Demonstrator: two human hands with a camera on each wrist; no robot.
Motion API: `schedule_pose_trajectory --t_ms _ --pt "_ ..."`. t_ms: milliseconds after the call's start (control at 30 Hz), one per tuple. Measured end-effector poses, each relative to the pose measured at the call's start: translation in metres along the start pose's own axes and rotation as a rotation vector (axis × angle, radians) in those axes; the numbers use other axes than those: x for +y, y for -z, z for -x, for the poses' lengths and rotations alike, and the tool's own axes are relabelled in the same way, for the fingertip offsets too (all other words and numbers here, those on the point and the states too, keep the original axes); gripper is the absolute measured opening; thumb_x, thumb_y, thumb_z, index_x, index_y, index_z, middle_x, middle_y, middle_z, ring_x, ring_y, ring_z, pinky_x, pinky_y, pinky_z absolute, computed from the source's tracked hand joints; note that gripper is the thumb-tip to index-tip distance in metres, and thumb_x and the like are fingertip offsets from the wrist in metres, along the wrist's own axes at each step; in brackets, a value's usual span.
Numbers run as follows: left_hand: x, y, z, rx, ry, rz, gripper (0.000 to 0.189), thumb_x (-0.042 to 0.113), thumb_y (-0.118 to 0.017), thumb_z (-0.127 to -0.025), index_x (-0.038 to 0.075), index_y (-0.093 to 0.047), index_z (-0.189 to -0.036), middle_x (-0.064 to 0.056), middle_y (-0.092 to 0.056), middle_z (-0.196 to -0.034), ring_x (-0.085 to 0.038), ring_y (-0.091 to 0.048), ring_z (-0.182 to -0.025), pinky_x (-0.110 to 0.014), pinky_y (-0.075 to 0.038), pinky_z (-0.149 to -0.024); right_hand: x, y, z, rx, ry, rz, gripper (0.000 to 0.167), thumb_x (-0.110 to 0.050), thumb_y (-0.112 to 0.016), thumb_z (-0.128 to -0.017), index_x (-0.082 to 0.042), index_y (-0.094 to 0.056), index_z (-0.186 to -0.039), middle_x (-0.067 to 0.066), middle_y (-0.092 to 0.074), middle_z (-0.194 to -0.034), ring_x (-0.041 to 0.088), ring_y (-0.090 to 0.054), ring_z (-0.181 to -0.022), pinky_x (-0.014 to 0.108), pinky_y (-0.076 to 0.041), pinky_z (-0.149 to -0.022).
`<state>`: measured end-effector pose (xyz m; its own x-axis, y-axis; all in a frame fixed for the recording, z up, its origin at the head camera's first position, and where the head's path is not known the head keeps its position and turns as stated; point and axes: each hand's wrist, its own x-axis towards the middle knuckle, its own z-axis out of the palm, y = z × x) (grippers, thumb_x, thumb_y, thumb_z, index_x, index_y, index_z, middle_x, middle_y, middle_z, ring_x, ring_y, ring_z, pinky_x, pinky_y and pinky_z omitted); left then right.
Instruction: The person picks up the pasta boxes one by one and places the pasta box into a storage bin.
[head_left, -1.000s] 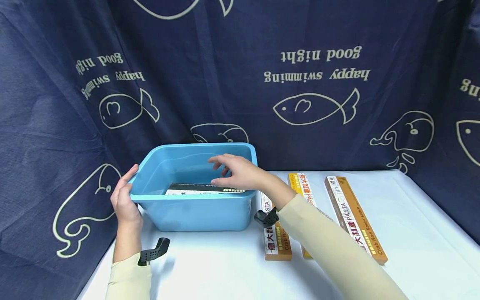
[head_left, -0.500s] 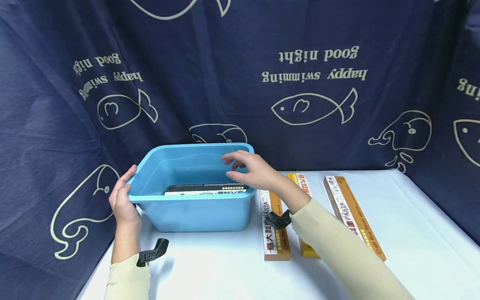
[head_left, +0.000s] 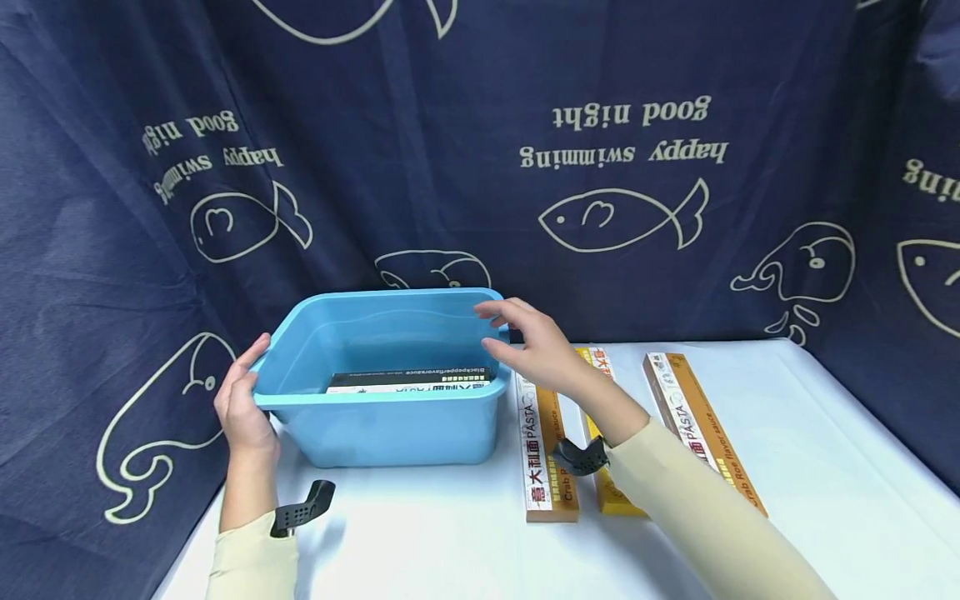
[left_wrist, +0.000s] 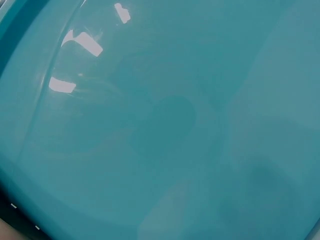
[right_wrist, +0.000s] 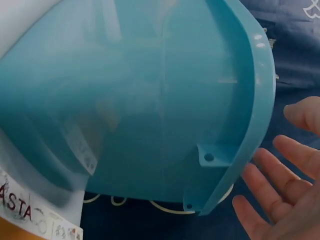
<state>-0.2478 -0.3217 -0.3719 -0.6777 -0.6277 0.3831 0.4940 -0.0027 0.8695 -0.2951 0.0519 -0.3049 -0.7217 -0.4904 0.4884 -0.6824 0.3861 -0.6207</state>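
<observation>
Left hand [head_left: 243, 408]: at the tub's left end, fingers bent round the rim, taking hold of the light-blue, deep rectangular plastic tub [head_left: 390, 433]. The left wrist view is nearly all blue plastic, so exact finger placement can't be told from there.

Right hand [head_left: 536, 346]: at the tub's right end, fingers spread and gently curved, thumb well apart from them, nothing held. Right wrist view puts the fingertips just beside the outer rim; contact uncertain.

Long black-and-white cardboard pasta box [head_left: 412, 380]: inside the tub, lying along the near wall, left of the right fingers and nearer the person than their tips; well right of the left fingers.

Long orange-and-white cardboard pasta box [head_left: 551, 467]: on the white tabletop [head_left: 405, 542], outside the tub, nearer the person than the right fingers. Long yellow-and-white cardboard pasta box [head_left: 611, 492]: further right of those fingers, partly under the forearm. Long brown-and-white cardboard pasta box [head_left: 697, 417]: furthest right, partly covered by the sleeve.

Step in hand, my reading: packing boxes into the tub, one in, three out, the right hand between pickups. Next move would call for the right fingers to come toward the person, pinch a box across its narrow width and lift it over the rim, left fingers steadying the tub.
</observation>
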Motion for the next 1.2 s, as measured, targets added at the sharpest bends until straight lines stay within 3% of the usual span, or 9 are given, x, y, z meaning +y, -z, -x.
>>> schedule_pose_trajectory --t_ms 300,533,1000,1200 --pt "0.0 -0.001 -0.001 0.004 -0.005 0.033 0.05 0.004 -0.031 -0.093 0.002 -0.066 -0.129 0.001 -0.068 -0.133 -0.015 -0.054 -0.126 -0.024 -0.034 -0.097 0.006 0.007 0.023 0.059 -0.076 -0.03 0.052 -0.015 -0.066 -0.095 -0.017 -0.05 -0.144 0.005 -0.051 -0.142 0.025 -0.057 -0.123 0.049 -0.043 -0.108" --pt "0.0 0.0 0.0 0.004 0.008 0.004 0.05 0.006 -0.031 -0.094 0.005 -0.066 -0.13 0.003 -0.066 -0.135 -0.015 -0.053 -0.128 -0.028 -0.032 -0.099 0.015 0.005 0.041 0.108 -0.143 -0.052 0.064 -0.014 -0.066 -0.093 -0.016 -0.038 -0.151 0.01 -0.045 -0.148 0.03 -0.057 -0.125 0.051 -0.044 -0.107" --pt "0.0 -0.001 0.0 0.007 0.001 0.026 0.05 0.006 -0.031 -0.093 0.003 -0.066 -0.129 0.002 -0.068 -0.133 -0.013 -0.055 -0.124 -0.027 -0.034 -0.097 0.043 0.008 0.081 0.113 -0.227 -0.029 0.066 -0.013 -0.067 -0.093 -0.015 -0.036 -0.152 0.012 -0.041 -0.151 0.032 -0.053 -0.127 0.055 -0.043 -0.104" --pt "0.0 -0.001 0.0 0.007 0.003 0.018 0.05 0.006 -0.031 -0.093 0.004 -0.066 -0.129 0.002 -0.067 -0.133 -0.013 -0.055 -0.124 -0.027 -0.034 -0.097 0.057 0.014 0.097 0.136 -0.271 0.03 0.067 -0.012 -0.066 -0.093 -0.013 -0.035 -0.152 0.015 -0.041 -0.151 0.036 -0.054 -0.128 0.056 -0.043 -0.105"
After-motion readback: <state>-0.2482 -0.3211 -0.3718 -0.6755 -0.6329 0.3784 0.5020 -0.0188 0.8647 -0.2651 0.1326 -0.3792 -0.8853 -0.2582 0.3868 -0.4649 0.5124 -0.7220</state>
